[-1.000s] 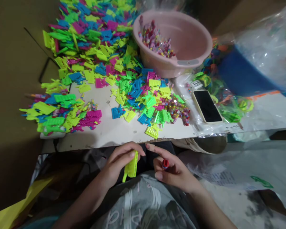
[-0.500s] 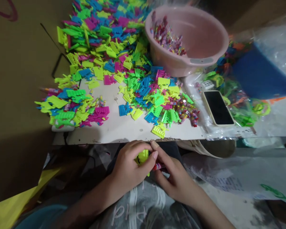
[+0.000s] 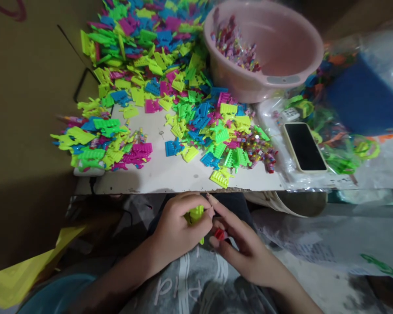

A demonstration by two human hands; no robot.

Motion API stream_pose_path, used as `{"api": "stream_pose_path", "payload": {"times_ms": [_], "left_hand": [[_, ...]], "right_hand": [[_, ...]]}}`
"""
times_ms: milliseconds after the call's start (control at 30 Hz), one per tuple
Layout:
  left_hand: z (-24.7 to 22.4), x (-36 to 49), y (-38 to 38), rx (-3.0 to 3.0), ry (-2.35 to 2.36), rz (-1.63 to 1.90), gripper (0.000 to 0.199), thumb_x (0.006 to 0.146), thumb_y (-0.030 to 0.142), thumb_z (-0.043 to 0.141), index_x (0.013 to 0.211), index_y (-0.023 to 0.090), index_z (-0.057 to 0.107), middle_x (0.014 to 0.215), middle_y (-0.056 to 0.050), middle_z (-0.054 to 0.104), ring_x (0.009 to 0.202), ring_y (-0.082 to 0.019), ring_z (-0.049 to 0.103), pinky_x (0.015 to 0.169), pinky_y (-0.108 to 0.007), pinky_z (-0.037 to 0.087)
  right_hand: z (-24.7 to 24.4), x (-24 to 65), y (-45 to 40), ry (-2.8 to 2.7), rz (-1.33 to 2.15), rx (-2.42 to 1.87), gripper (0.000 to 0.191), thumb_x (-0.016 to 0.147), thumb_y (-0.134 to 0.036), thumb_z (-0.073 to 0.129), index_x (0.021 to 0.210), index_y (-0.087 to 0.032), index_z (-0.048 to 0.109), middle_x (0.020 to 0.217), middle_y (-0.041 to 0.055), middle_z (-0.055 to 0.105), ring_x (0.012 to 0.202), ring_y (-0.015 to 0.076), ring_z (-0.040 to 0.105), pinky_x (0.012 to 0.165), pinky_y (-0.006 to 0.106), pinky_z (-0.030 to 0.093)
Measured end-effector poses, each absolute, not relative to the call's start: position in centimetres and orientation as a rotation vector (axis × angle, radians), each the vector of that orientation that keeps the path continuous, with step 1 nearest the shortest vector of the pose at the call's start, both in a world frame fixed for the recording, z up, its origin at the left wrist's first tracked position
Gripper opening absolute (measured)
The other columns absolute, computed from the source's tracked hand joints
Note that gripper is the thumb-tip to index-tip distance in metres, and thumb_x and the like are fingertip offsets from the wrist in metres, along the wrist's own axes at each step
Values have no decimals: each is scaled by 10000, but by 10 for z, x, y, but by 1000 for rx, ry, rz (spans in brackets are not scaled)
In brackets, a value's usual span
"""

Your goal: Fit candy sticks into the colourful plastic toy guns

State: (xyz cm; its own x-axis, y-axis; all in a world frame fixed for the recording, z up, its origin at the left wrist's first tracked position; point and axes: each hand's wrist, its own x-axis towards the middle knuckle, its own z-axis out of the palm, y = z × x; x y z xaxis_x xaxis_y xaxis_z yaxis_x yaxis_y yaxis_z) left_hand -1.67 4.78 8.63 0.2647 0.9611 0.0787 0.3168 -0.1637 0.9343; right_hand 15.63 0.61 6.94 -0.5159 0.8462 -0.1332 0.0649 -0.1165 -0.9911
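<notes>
Just below the table's front edge, my left hand (image 3: 177,224) is closed around a yellow plastic piece (image 3: 197,214); fingers hide much of its shape. Close on its right, my right hand (image 3: 240,244) grips a small stick with a red end (image 3: 219,234) between thumb and fingers. The right index fingertip reaches up to the left fingertips. Whatever lies between those tips is too small to make out. Nearest on the table lies a yellow ridged plastic piece (image 3: 220,178), beside a heap of similar green, blue and pink pieces (image 3: 201,115).
A pink basin (image 3: 265,87) with printed sticks (image 3: 231,41) stands behind the heap. More sticks (image 3: 262,152) lie at its right, near a phone (image 3: 305,147) on clear plastic. A mixed pile (image 3: 98,144) sits left. Cardboard (image 3: 22,131) walls the left side; a bucket (image 3: 301,204) stands below the edge.
My right thumb and lower fingers have drawn slightly away from my left hand, turning the stick so its red end faces me. My left hand keeps its hold. The view has shifted slightly.
</notes>
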Motion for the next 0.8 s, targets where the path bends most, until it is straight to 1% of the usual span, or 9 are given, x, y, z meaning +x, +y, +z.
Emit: {"api": "stream_pose_path", "payload": {"times_ms": [100, 167, 300, 400, 600, 700, 800], "left_hand": [[91, -17, 49, 1615, 1166, 951, 182, 744, 98, 537, 596, 195, 581, 599, 15, 636, 579, -127, 570, 590, -235, 433], [93, -18, 49, 1587, 1136, 964, 197, 741, 104, 528, 573, 195, 576, 571, 15, 626, 557, -124, 565, 569, -233, 424], [95, -19, 50, 1549, 1067, 989, 198, 734, 118, 530, 557, 194, 580, 551, 7, 616, 530, -123, 554, 531, -233, 406], [94, -21, 49, 1533, 1034, 1000, 196, 728, 119, 538, 550, 189, 581, 531, 7, 582, 503, -115, 524, 499, -228, 378], [92, -24, 48, 1477, 971, 1010, 186, 734, 168, 560, 551, 194, 582, 521, 7, 549, 498, -122, 504, 496, -240, 373], [92, -25, 47, 1460, 975, 984, 225, 765, 229, 570, 542, 201, 567, 505, -6, 561, 503, -139, 512, 501, -258, 383], [92, -25, 46, 1446, 964, 983, 244, 772, 273, 570, 537, 205, 562, 499, -9, 563, 498, -141, 505, 492, -260, 378]], "right_hand": [[72, 157, 6, -1304, 1924, -893, 629, 918, -265, 557, 1477, -352, 281, 766, -32, 466, 643, 99, 386, 587, 207, 386], [73, 158, 6, -1144, 2054, -821, 639, 886, -298, 612, 1455, -361, 330, 741, -43, 429, 620, 93, 352, 566, 204, 346], [71, 159, 6, -877, 2231, -764, 709, 790, -308, 692, 1434, -313, 394, 678, -56, 394, 570, 87, 305, 512, 198, 269], [70, 160, 6, -744, 2335, -672, 750, 751, -293, 698, 1438, -265, 398, 627, -68, 383, 522, 74, 290, 485, 201, 224], [70, 160, 8, -583, 2437, -544, 808, 722, -249, 690, 1459, -217, 361, 596, -75, 408, 483, 64, 319, 474, 204, 243], [69, 159, 8, -569, 2472, -547, 875, 685, -271, 697, 1472, -178, 328, 551, -85, 427, 447, 67, 323, 467, 206, 276], [69, 157, 10, -535, 2498, -522, 942, 653, -320, 710, 1481, -142, 297, 508, -92, 444, 414, 66, 318, 442, 203, 278]]}}
